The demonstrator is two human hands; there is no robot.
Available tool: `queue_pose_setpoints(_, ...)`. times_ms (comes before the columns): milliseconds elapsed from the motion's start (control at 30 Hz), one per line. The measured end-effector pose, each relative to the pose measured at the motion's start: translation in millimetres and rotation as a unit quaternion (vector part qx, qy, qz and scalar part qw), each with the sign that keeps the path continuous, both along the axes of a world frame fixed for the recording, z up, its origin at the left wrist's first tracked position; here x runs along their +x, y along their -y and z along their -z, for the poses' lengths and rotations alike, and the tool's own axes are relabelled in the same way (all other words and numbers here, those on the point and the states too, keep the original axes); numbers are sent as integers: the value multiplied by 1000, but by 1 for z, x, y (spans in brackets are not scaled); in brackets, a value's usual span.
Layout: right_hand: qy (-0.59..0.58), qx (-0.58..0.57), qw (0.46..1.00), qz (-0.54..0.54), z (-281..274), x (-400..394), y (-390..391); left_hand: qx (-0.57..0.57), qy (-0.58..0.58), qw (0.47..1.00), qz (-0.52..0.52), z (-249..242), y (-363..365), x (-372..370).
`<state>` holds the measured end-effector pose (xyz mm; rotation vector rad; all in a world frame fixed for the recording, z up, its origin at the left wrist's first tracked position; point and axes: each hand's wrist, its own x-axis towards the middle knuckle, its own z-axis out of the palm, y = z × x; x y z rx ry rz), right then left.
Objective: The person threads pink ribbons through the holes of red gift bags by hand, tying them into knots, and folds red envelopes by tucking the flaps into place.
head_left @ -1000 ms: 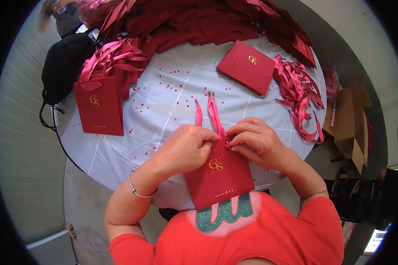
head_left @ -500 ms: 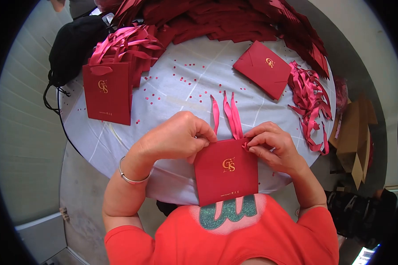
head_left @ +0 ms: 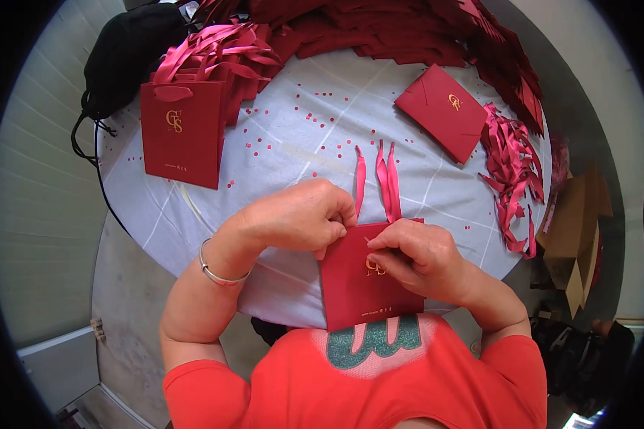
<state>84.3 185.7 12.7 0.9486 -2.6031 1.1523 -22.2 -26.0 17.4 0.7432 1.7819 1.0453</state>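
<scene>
A red paper gift bag [head_left: 350,293] with a gold GTS logo stands upright at the table's near edge, against my shirt. My left hand [head_left: 315,214] pinches its top left corner, thumb and forefinger closed on the rim. In front of the bag's face is my right hand [head_left: 418,257], thumb and forefinger pinched together just above the logo and partly covering it; I cannot tell what is between those fingertips. Pink ribbon ends [head_left: 389,182] rise from behind the bag's top edge, with a single ribbon strand [head_left: 360,186] nearer my left hand.
Finished-looking bags with ribbon handles [head_left: 182,136] stand at the left beside a black drawstring bag [head_left: 132,61]. A flat red bag [head_left: 440,114] and a pile of pink ribbons [head_left: 511,171] lie right. Stacked red bags [head_left: 379,32] line the back. A cardboard box [head_left: 576,229] is beyond.
My right hand has moved left from the bag's top right corner, where it pinched a pink ribbon, to the front of the bag. My left hand stays at the top left corner.
</scene>
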Motion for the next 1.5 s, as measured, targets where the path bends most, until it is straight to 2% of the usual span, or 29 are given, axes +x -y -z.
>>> queue_pose_setpoints(200,36,6,999,27,-3,1,0,28,-77,996,30,9,1,-2)
queue_pose_setpoints(300,22,10,1000,19,1,-1,-1,36,-63,997,31,9,2,-4)
queue_pose_setpoints(367,12,4,1000,24,1,-1,0,54,3,998,18,11,3,-4)
queue_pose_setpoints(600,17,10,999,25,-1,-1,2,45,15,998,37,10,3,-7)
queue_pose_setpoints(900,-48,30,998,40,0,-2,13,50,16,998,33,10,3,-6)
queue_pose_setpoints(967,-87,48,994,52,-1,-2,16,43,9,999,27,9,3,-5)
queue_pose_setpoints(1200,-89,71,993,32,-1,-3,17,27,-8,1000,8,4,3,-3)
queue_pose_setpoints(1500,-110,194,974,46,-6,1,31,37,-22,999,-32,6,1,5)
